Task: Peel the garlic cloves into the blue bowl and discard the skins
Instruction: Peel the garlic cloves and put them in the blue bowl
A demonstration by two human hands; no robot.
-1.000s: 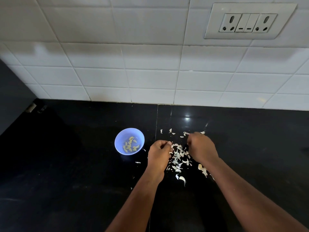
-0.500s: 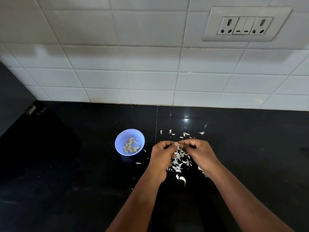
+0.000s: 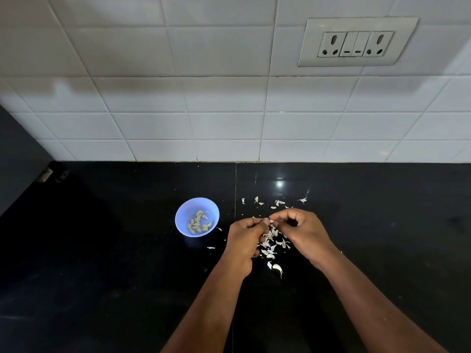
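Note:
A small blue bowl (image 3: 184,213) with several peeled yellowish cloves (image 3: 197,221) in it stands on the black counter, left of my hands. My left hand (image 3: 244,240) and my right hand (image 3: 303,231) meet just above a heap of white garlic skins (image 3: 273,247). Between their fingertips they pinch one small garlic clove (image 3: 267,221), mostly hidden by the fingers. More skins (image 3: 277,202) lie scattered beyond the hands, toward the wall.
The black counter (image 3: 102,263) runs back to a white tiled wall (image 3: 204,123) carrying a socket panel (image 3: 356,43). A seam (image 3: 235,184) in the counter passes just right of the bowl. A dark cabinet side (image 3: 17,149) stands at the far left.
My hands were apart over the skins a second ago. They have come together and now pinch a clove between their fingertips. The bowl has not moved.

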